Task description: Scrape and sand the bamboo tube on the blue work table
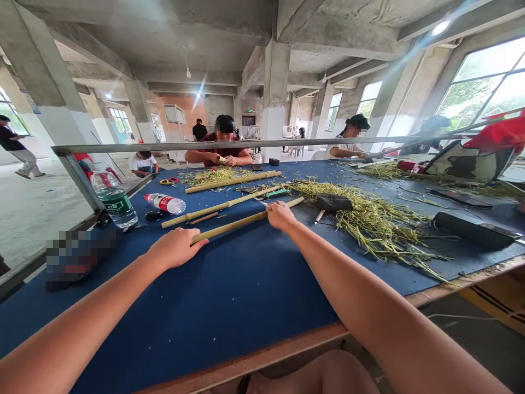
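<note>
My left hand [174, 249] grips the near end of a bamboo pole [233, 225], and my right hand [281, 215] closes on it farther along. The pole lies low over a blue worktable [229, 284], tilted up toward the right. Just beyond it are two more bamboo poles [219, 210] [233, 181]. To the right of my right hand spreads a pile of green-yellow dried grass stalks [373, 221], with a black mallet head [334, 202] on it. A small white-handled blade [319, 216] stands beside the mallet.
Two plastic water bottles [114, 200] [164, 203] and scissors [169, 181] sit at left. A black bar [471, 230] lies at right. Co-workers [221, 148] [348, 137] handle material across the table, beneath a metal rail [246, 145].
</note>
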A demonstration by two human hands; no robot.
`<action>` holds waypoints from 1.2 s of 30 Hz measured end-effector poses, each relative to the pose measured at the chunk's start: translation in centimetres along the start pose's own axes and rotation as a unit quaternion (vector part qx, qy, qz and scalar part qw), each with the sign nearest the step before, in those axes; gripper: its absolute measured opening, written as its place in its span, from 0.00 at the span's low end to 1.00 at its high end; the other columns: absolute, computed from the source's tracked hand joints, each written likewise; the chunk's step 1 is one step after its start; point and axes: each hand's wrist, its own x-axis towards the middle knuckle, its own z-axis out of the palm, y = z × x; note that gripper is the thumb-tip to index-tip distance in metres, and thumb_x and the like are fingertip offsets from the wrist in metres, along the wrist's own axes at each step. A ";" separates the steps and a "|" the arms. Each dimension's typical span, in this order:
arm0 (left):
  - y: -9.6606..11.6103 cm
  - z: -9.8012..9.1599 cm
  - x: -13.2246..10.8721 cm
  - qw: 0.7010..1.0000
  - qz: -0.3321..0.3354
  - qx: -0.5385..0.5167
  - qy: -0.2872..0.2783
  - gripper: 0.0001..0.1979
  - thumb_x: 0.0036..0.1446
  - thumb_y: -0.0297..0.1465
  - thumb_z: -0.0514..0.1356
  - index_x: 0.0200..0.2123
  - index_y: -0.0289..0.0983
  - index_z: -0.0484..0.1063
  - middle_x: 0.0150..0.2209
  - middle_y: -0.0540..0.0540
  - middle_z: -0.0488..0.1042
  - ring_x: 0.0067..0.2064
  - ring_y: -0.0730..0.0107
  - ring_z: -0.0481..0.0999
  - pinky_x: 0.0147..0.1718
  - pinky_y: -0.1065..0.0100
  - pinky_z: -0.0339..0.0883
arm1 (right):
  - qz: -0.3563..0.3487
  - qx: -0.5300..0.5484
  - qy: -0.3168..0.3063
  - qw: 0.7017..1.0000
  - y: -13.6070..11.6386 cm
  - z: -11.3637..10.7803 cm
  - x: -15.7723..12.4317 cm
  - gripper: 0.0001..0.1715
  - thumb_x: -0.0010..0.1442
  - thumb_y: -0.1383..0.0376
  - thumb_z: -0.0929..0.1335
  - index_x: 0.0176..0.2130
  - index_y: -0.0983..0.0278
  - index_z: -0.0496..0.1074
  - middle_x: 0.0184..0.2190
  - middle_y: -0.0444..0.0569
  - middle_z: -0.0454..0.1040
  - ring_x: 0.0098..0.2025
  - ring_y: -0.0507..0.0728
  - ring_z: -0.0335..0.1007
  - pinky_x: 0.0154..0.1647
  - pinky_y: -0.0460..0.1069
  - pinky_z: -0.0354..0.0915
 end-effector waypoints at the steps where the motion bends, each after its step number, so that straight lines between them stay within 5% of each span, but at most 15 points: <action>1: -0.1 0.2 0.1 1.000 0.001 0.006 0.001 0.27 0.66 0.55 0.44 0.33 0.42 0.72 0.30 0.41 0.80 0.33 0.53 0.80 0.27 0.63 0.58 | -0.020 -0.005 -0.021 1.000 -1.6 0.5 -0.4 0.21 0.71 0.67 0.60 0.56 0.63 0.77 0.57 0.57 0.77 0.66 0.64 0.65 0.72 0.57 0.48; 5: -0.2 0.5 0.4 1.000 0.009 -0.005 -0.012 0.24 0.66 0.52 0.47 0.39 0.43 0.75 0.39 0.39 0.83 0.40 0.51 0.82 0.31 0.63 0.62 | -0.211 0.056 -0.011 0.976 -10.0 3.3 -2.2 0.25 0.72 0.64 0.60 0.65 0.60 0.69 0.65 0.48 0.69 0.71 0.59 0.56 0.73 0.55 0.48; 8: -0.2 0.4 0.3 0.999 0.009 -0.043 -0.020 0.23 0.65 0.52 0.49 0.42 0.44 0.77 0.41 0.41 0.83 0.43 0.54 0.82 0.36 0.63 0.66 | -0.267 0.084 -0.002 0.960 -12.5 4.1 -2.8 0.26 0.72 0.64 0.59 0.66 0.62 0.67 0.66 0.49 0.68 0.71 0.57 0.55 0.74 0.55 0.47; 10: -0.1 0.1 0.2 0.999 -0.010 -0.041 -0.025 0.26 0.65 0.53 0.47 0.40 0.43 0.76 0.40 0.40 0.83 0.41 0.53 0.81 0.35 0.63 0.66 | -0.231 0.066 -0.011 0.971 -11.0 3.4 -2.3 0.25 0.72 0.65 0.59 0.64 0.63 0.69 0.65 0.51 0.70 0.71 0.58 0.56 0.73 0.55 0.49; 15: 0.4 -0.2 -0.2 1.000 -0.013 0.003 -0.027 0.27 0.67 0.54 0.43 0.36 0.42 0.71 0.36 0.40 0.81 0.37 0.51 0.80 0.29 0.63 0.61 | -0.058 -0.046 -0.051 0.996 -1.9 -0.6 -0.7 0.24 0.69 0.72 0.59 0.55 0.64 0.77 0.59 0.56 0.76 0.66 0.63 0.64 0.69 0.56 0.55; 18: 0.7 -0.2 -0.3 1.000 0.003 0.022 -0.006 0.24 0.68 0.52 0.44 0.36 0.42 0.70 0.33 0.41 0.80 0.35 0.53 0.80 0.28 0.64 0.60 | -0.003 -0.098 -0.043 0.994 -0.1 -1.6 -0.7 0.23 0.68 0.73 0.59 0.52 0.67 0.79 0.55 0.61 0.78 0.63 0.67 0.68 0.67 0.57 0.58; 22: 1.1 0.0 -0.4 0.999 0.021 0.048 0.006 0.17 0.68 0.45 0.47 0.41 0.42 0.71 0.38 0.40 0.81 0.39 0.51 0.82 0.31 0.63 0.64 | -0.089 -0.039 -0.045 0.994 -5.8 0.5 -2.0 0.23 0.69 0.69 0.60 0.56 0.66 0.77 0.57 0.58 0.76 0.65 0.66 0.66 0.69 0.57 0.56; 25: 1.1 0.3 -0.4 0.999 0.020 0.042 0.008 0.19 0.68 0.45 0.47 0.47 0.42 0.71 0.44 0.38 0.82 0.43 0.50 0.82 0.34 0.62 0.67 | -0.213 0.050 -0.017 0.976 -11.2 2.6 -3.2 0.26 0.71 0.66 0.60 0.63 0.64 0.70 0.64 0.52 0.71 0.69 0.60 0.60 0.72 0.56 0.52; 27: 1.1 0.3 -0.4 0.999 0.019 0.025 0.004 0.22 0.68 0.48 0.45 0.47 0.42 0.72 0.45 0.38 0.82 0.45 0.49 0.82 0.35 0.61 0.68 | -0.255 0.069 -0.007 0.964 -12.7 3.1 -3.6 0.26 0.71 0.65 0.60 0.65 0.65 0.68 0.65 0.53 0.69 0.70 0.58 0.59 0.73 0.55 0.49; 30: 1.3 0.2 -0.5 1.000 0.008 0.027 -0.006 0.25 0.69 0.49 0.42 0.42 0.41 0.73 0.42 0.37 0.82 0.43 0.47 0.82 0.35 0.59 0.68 | -0.214 0.039 -0.024 0.976 -10.5 2.3 -3.0 0.25 0.73 0.65 0.58 0.63 0.66 0.70 0.64 0.54 0.71 0.70 0.60 0.58 0.72 0.55 0.50; 36: 2.2 -0.1 -0.8 0.999 -0.008 0.052 0.003 0.24 0.70 0.47 0.41 0.37 0.40 0.70 0.38 0.37 0.82 0.41 0.46 0.82 0.34 0.59 0.68 | 0.004 -0.090 -0.040 0.995 -1.0 -1.0 -0.8 0.25 0.72 0.69 0.56 0.59 0.67 0.73 0.61 0.58 0.73 0.67 0.62 0.63 0.70 0.56 0.50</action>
